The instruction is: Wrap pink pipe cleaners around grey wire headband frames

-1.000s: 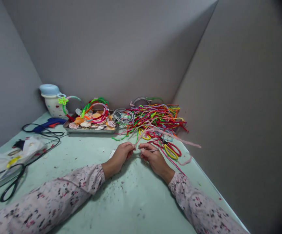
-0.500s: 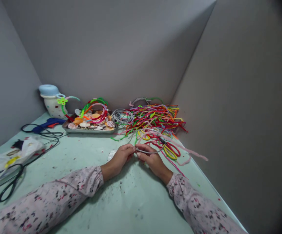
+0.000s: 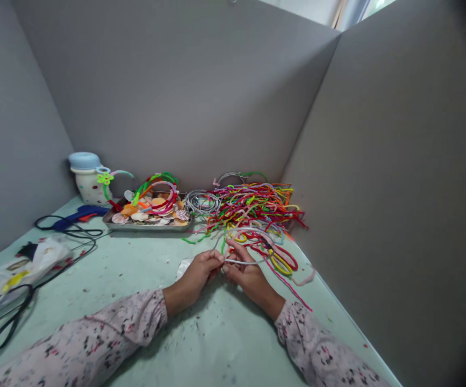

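A thin grey wire hoop [image 3: 245, 246] is pinched at its near edge between both hands, pretty much in the middle of the green table [image 3: 136, 301]. The left hand [image 3: 200, 269] is closed on the hoop's left end, fingertips tight together. The right hand [image 3: 245, 273] is closed on it just beside that, with one finger raised toward the hoop's far side. The two hands are nearly touching.

Just past the hoop, a messy pile of pipe cleaners [image 3: 257, 204] is spread toward the right wall, and a pink one [image 3: 303, 279] is trailed off to the right of the hands. A metal tray [image 3: 148, 224] full of shells is parked far left of the pile, with a spotted jar [image 3: 87, 177] behind it. A glue gun [image 3: 77, 213] and black scissors [image 3: 7, 322] are left on the near-left side.
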The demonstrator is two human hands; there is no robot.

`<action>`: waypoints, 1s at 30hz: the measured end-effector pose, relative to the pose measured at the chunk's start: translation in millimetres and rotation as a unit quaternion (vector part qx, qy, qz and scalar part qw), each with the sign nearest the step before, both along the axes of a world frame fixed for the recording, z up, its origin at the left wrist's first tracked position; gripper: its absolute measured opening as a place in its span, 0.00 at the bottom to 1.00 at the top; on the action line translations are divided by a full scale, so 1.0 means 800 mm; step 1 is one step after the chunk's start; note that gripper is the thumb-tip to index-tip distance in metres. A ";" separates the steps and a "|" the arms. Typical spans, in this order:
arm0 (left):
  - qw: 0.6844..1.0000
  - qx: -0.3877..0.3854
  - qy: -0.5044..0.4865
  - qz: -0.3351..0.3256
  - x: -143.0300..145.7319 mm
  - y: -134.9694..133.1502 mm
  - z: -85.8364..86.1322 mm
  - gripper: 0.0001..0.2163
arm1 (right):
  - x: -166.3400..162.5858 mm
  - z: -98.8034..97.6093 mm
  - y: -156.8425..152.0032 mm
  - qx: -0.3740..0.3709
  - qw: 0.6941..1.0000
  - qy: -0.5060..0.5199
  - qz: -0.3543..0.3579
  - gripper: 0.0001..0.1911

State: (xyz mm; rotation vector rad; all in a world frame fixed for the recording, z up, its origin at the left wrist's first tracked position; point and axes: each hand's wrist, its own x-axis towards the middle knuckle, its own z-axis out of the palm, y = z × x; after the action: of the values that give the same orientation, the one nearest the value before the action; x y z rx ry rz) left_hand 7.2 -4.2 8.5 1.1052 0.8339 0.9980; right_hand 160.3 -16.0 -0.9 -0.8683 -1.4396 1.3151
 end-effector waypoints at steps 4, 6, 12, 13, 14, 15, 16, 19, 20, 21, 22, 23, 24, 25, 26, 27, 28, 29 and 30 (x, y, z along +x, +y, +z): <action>1.000 0.004 -0.001 -0.005 -0.002 0.000 -0.003 0.06 | 0.000 0.001 -0.001 0.003 0.999 -0.029 -0.023 0.30; 1.000 0.006 -0.006 -0.015 -0.004 -0.001 -0.002 0.06 | 0.000 0.002 -0.002 0.012 0.999 -0.042 -0.032 0.30; 0.998 -0.019 -0.041 -0.041 -0.005 -0.004 0.005 0.07 | -0.001 0.001 -0.003 0.021 0.999 -0.006 -0.035 0.32; 0.998 -0.018 -0.044 -0.046 -0.005 -0.004 0.006 0.08 | -0.002 0.002 -0.003 0.021 0.999 0.001 -0.036 0.33; 0.997 -0.015 -0.048 -0.051 -0.006 -0.005 0.006 0.09 | -0.002 0.003 -0.004 0.023 0.999 0.008 -0.037 0.35; 0.997 -0.013 -0.052 -0.055 -0.006 -0.005 0.006 0.09 | -0.002 0.004 -0.004 0.026 0.999 0.012 -0.037 0.36; 0.997 -0.007 -0.058 -0.057 -0.006 -0.005 0.006 0.10 | -0.001 0.004 -0.004 0.027 0.999 0.016 -0.037 0.37; 0.996 -0.010 -0.067 -0.064 -0.007 -0.004 0.005 0.11 | 0.001 0.004 -0.002 0.023 0.998 0.025 -0.050 0.42; 0.996 -0.015 -0.066 -0.066 -0.008 -0.003 0.004 0.11 | 0.002 0.003 -0.001 0.019 0.998 0.028 -0.055 0.44; 0.995 -0.016 -0.069 -0.066 -0.008 -0.001 0.004 0.12 | 0.004 0.002 0.000 0.012 0.998 0.029 -0.056 0.45; 0.995 -0.017 -0.076 -0.066 -0.008 0.000 0.003 0.12 | 0.005 0.001 0.000 0.006 0.998 0.031 -0.060 0.45; 0.994 -0.022 -0.083 -0.069 -0.009 0.001 0.002 0.11 | 0.006 0.000 0.001 0.001 0.998 0.029 -0.060 0.46; 0.993 -0.023 -0.090 -0.069 -0.009 0.003 0.001 0.10 | 0.006 -0.001 0.002 0.000 0.998 0.026 -0.065 0.46; 0.992 -0.029 -0.100 -0.072 -0.010 0.004 0.001 0.10 | 0.007 -0.001 0.002 0.002 0.997 0.020 -0.072 0.46; 0.990 -0.035 -0.109 -0.076 -0.010 0.005 0.000 0.09 | 0.007 -0.001 0.003 0.003 0.997 0.019 -0.076 0.46; 0.989 -0.041 -0.117 -0.080 -0.011 0.005 -0.001 0.08 | 0.007 -0.001 0.003 0.001 0.997 0.020 -0.079 0.46; 0.988 -0.048 -0.122 -0.080 -0.011 0.006 -0.001 0.08 | 0.007 -0.001 0.004 -0.003 0.996 0.022 -0.081 0.45; 0.987 -0.056 -0.125 -0.079 -0.011 0.006 -0.001 0.08 | 0.007 0.000 0.006 -0.008 0.996 0.026 -0.086 0.44; 0.987 -0.063 -0.126 -0.078 -0.012 0.006 -0.001 0.08 | 0.008 0.000 0.007 -0.014 0.995 0.029 -0.093 0.43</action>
State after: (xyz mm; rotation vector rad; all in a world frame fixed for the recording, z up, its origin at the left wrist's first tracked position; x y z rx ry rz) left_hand -2.1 0.3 7.8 0.9002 0.5890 0.9188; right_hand 166.6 -10.3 -0.9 -0.9519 -1.2657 1.2124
